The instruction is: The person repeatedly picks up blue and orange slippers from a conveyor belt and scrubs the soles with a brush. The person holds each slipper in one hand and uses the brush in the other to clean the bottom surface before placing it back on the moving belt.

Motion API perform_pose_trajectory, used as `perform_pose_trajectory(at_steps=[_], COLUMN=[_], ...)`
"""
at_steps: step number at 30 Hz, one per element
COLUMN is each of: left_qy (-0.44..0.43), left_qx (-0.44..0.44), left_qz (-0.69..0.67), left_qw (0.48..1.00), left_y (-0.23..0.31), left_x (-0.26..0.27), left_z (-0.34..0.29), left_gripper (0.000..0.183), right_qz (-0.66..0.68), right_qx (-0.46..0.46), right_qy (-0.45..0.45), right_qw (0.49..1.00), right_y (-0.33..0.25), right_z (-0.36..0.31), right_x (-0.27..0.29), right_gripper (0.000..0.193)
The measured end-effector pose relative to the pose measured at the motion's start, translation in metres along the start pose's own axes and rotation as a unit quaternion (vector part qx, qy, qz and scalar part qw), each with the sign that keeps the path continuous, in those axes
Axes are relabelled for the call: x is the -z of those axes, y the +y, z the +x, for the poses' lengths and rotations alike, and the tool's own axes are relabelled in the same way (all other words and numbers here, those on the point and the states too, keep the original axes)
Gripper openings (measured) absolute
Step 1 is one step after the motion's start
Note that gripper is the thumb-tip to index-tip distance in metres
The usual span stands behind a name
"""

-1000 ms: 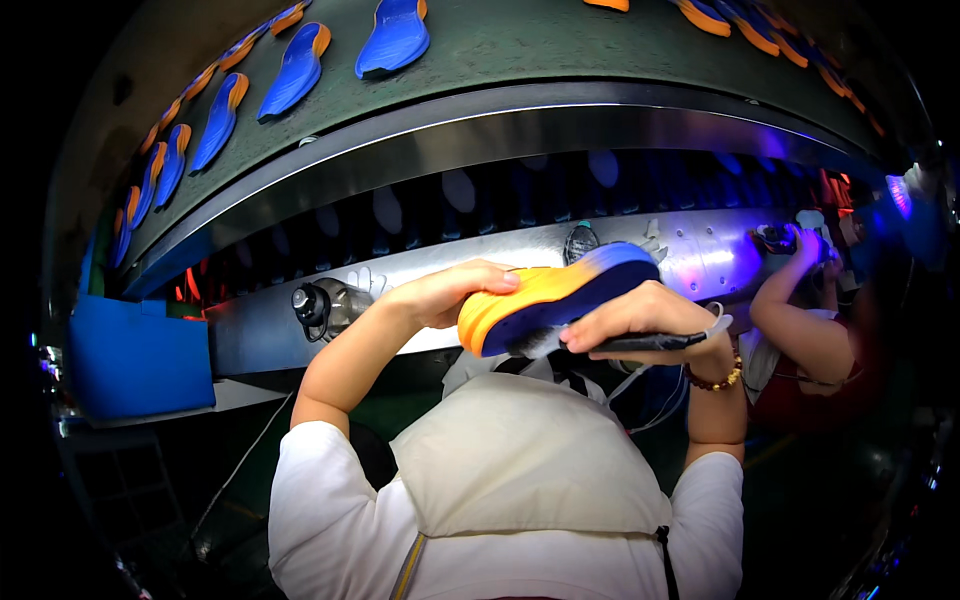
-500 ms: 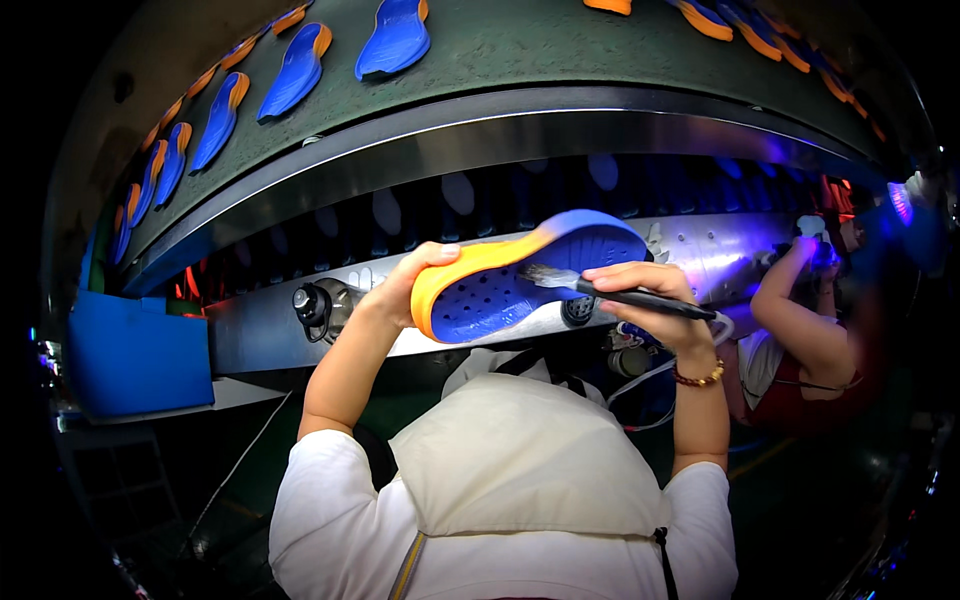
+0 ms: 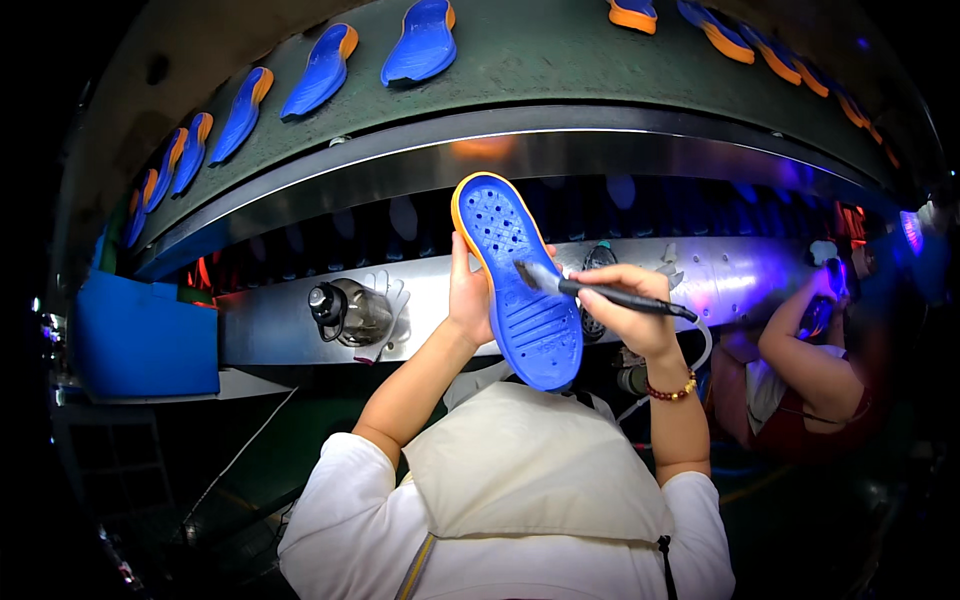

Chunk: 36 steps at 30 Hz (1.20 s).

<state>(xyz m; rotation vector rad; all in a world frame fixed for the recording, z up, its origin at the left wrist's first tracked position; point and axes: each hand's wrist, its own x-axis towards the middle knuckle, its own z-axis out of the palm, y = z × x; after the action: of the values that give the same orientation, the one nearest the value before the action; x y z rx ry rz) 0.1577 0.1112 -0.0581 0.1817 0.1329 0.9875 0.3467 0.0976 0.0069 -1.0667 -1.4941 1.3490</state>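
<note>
A blue shoe sole point(image 3: 518, 270) with an orange side rim stands nearly lengthwise in front of me, its hollow, holed and ribbed inside face turned up. My left hand point(image 3: 472, 298) is closed round its left edge, thumb on the rim and fingers behind, partly hidden. Between thumb and fingers my right hand point(image 3: 632, 302) pinches a black-handled brush point(image 3: 625, 297). The bristles touch or hover just over the middle of the sole, near its right edge; I cannot tell which. Wet, glossy patches show around the holes.
Several blue-and-orange soles point(image 3: 420, 42) lie along a green conveyor belt point(image 3: 520, 75) with a metal edge. Below it, a metal shelf point(image 3: 265, 330) holds a dark bottle point(image 3: 350, 312) and a glove point(image 3: 388, 310). A blue box point(image 3: 145, 335) stands left; a co-worker's arm point(image 3: 805, 345) is at right.
The sole has turned from lying sideways to nearly lengthwise, its holed end now away from me. My left hand moved right with it. The brush stayed at the sole's middle.
</note>
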Motion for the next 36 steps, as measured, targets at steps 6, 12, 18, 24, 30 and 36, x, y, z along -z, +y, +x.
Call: perform_pose_trajectory(at_steps=[6,12,18,24,30,36], left_qy=[0.055,0.061,0.031,0.064,0.009,0.049], left_qx=[-0.070,-0.077,-0.110,-0.138,-0.135,-0.162], left_qz=[0.020,0.013,0.041,0.075,0.061,0.071], left_qw=[0.996,0.995,0.993,0.985,0.989,0.983], left_y=[0.012,0.012,0.020,0.033,0.047,0.024], left_x=[0.008,-0.008,-0.026,-0.033,-0.044,-0.068], left_z=[0.001,-0.010,0.001,-0.003,-0.001,-0.007], left_gripper=[0.090,0.087,0.093,0.092,0.088,0.069], right_qz=[-0.282,-0.109,-0.140,-0.135,0.074,0.343], right_qx=[0.276,0.135,0.216,0.146,0.133,-0.019], right_qy=[-0.085,-0.199,-0.206,-0.077,-0.216,-0.008], right_qw=[0.915,0.964,0.944,0.977,0.965,0.939], right_y=[-0.017,-0.035,-0.039,-0.021,-0.006,-0.002], right_z=[-0.010,-0.006,-0.005,-0.003,-0.002,-0.004], right_x=[-0.032,-0.002,-0.021,-0.001,0.011,-0.021], right_gripper=[0.019,0.017,0.018,0.020,0.021,0.017])
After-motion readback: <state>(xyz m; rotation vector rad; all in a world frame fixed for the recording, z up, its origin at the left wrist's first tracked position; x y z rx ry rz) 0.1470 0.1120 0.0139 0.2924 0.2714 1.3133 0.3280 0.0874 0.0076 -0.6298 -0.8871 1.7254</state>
